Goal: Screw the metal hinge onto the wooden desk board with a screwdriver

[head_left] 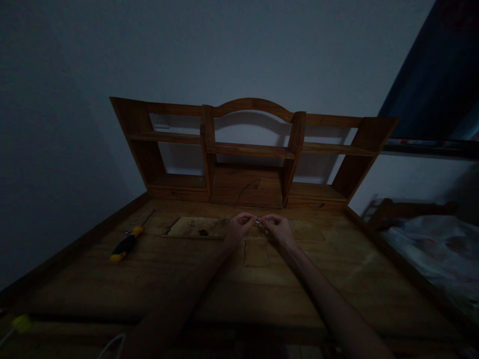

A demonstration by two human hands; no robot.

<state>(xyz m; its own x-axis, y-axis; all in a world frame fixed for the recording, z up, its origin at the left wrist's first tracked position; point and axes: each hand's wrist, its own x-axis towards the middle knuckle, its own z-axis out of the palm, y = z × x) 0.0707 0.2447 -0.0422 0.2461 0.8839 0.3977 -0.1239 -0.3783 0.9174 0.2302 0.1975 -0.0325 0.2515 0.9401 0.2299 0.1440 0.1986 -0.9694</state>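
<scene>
Live now in dim light, leaning in over the counter [149,289]; reaching forward with the left hand [237,228] and the right hand [278,228], meeting almost tip to tip near the middle; pinching narrow on both sides, with a small metal piece [258,222] caught right in the gap; catching a faint glint off it, hardly more.

And now to the key relation: directly between the two hands, off to the right of the left one and to the left of the right one; no nearer arm to pick out, reaching about equally from either side; seeming to run crosswise, from hand to hand, by the look of that glint, but too small and dark to be sure of the long axis; cannot tell the exact shape either.

Just below, spreading out to both sides, a pale strip [190,227] flat on the counter; nearer, between the forearms, a squarish patch [256,253]; well apart on the left, a yellow-and-black screwdriver [126,243], lying aslant, with shaft aimed away toward the back, out of any grip; at the back, standing against the wall [239,55], a wooden shelf unit [250,149].
</scene>
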